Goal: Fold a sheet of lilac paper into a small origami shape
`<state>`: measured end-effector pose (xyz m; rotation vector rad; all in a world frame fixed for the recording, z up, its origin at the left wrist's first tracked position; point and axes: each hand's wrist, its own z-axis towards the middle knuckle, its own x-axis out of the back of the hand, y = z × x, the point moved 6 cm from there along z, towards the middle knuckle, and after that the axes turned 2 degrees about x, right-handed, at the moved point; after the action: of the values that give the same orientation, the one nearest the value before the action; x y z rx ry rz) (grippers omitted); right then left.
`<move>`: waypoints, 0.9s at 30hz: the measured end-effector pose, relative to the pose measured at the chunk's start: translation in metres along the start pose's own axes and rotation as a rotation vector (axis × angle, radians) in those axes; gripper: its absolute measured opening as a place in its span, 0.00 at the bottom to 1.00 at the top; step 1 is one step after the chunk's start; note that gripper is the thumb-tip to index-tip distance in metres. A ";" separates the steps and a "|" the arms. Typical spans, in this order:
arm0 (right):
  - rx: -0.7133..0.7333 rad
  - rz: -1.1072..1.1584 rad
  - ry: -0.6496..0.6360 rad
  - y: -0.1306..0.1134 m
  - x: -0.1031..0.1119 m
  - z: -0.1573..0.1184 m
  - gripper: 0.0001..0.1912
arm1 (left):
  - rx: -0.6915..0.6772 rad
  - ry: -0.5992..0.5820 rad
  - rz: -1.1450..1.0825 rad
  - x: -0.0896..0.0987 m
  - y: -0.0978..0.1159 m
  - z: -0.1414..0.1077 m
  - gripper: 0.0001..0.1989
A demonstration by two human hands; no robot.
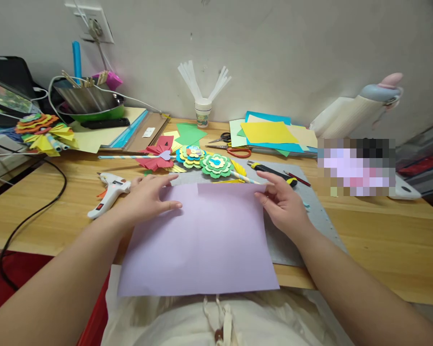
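Note:
A large lilac paper sheet [202,245] lies over a grey cutting mat [285,240], its near edge reaching past the table's front. Its upper right corner is pinched between the thumb and fingers of my right hand [283,204]. At the upper left edge, my left hand [151,197] rests with thumb and fingers apart, the thumb on the sheet. Just beyond the sheet lie layered paper flowers [217,165] and a red folded paper piece [157,161] on striped sticks. A white glue gun [110,192] is left of my left hand.
Scissors [240,152], a yellow-black cutter [272,174] and coloured papers [270,132] lie farther back. A paper cup [203,113] holds white strips by the wall. A black cable [54,202] curves over the left side.

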<state>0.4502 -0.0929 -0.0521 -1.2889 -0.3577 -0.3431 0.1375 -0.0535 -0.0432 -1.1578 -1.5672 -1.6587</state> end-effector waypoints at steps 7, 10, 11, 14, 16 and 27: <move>-0.079 0.114 0.156 0.000 0.015 0.004 0.25 | 0.196 0.014 -0.503 0.023 -0.031 -0.006 0.27; -0.152 0.156 0.162 0.008 0.012 0.005 0.27 | 0.273 0.079 -0.656 0.010 -0.035 -0.014 0.26; -0.182 0.162 0.160 0.012 0.010 0.005 0.26 | 0.296 0.108 -0.681 0.004 -0.034 -0.017 0.25; -0.275 0.153 0.148 0.024 0.003 0.003 0.18 | 0.353 0.211 -0.676 -0.009 -0.032 -0.025 0.22; -0.319 0.129 0.150 0.029 0.000 0.001 0.16 | 0.377 0.279 -0.613 -0.011 -0.029 -0.031 0.20; -0.297 0.029 0.270 0.026 0.011 -0.001 0.12 | 0.371 0.460 -0.328 -0.001 -0.018 -0.052 0.15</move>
<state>0.4714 -0.0883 -0.0700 -1.5136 -0.0587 -0.5546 0.1118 -0.1020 -0.0489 -0.3115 -1.7120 -1.5890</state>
